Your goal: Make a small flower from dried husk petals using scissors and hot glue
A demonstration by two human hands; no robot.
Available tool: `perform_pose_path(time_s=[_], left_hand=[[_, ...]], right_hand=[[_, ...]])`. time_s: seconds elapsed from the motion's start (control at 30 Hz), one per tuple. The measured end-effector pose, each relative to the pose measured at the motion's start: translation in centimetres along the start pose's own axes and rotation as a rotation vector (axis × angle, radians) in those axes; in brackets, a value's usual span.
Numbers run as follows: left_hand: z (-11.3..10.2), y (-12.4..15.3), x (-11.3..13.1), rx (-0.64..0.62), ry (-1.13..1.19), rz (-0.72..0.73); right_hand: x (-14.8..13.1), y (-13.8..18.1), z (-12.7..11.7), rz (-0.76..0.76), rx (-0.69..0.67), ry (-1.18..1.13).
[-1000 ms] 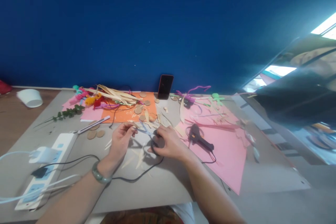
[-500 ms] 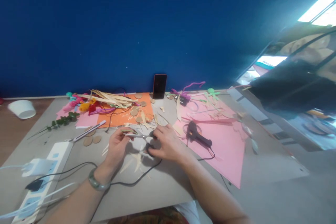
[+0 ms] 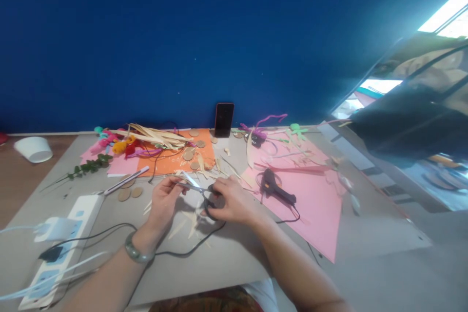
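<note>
Table [image 3: 204, 270] has room nr front edge. R hand [image 3: 234, 198] grips scissors [image 3: 201, 190], blades wider vs b4. L hand [image 3: 164, 200] pinches, can't tell what.

The scissors [image 3: 201, 190] have shiny metal blades [image 3: 192, 180] and plastic handles [image 3: 206, 206]; the glue gun [image 3: 277, 191] is matt plastic, the pink sheet [image 3: 316, 217] matt paper, the phone screen [image 3: 224, 120] glossy, the bangle [image 3: 132, 248] polished.

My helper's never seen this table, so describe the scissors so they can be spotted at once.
Below the blue wall, find the grey tabletop. Near its middle, the right hand grips the scissors, which point toward the left hand. Slim metal blades and dark finger loops set them apart from the black glue gun on the pink paper.
</note>
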State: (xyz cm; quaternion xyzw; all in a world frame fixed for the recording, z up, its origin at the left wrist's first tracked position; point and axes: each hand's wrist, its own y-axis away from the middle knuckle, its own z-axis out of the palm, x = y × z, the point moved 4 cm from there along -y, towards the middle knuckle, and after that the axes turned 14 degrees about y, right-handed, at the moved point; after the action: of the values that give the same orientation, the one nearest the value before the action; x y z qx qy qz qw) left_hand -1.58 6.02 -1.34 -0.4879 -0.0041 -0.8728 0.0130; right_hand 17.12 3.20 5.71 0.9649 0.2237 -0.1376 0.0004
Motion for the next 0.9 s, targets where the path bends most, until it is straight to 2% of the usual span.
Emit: perform_pose_path(time_s=[0.53, 0.9], left_hand=[[0.12, -0.03, 0.14, -0.002, 0.002, -0.014], [0.49, 0.14, 0.39, -0.005, 0.037, -0.029]], right_hand=[[0.09, -0.08, 0.04, -0.005, -0.029, -0.078], [0.4, -0.11, 0.41, -0.005, -0.097, -0.189]])
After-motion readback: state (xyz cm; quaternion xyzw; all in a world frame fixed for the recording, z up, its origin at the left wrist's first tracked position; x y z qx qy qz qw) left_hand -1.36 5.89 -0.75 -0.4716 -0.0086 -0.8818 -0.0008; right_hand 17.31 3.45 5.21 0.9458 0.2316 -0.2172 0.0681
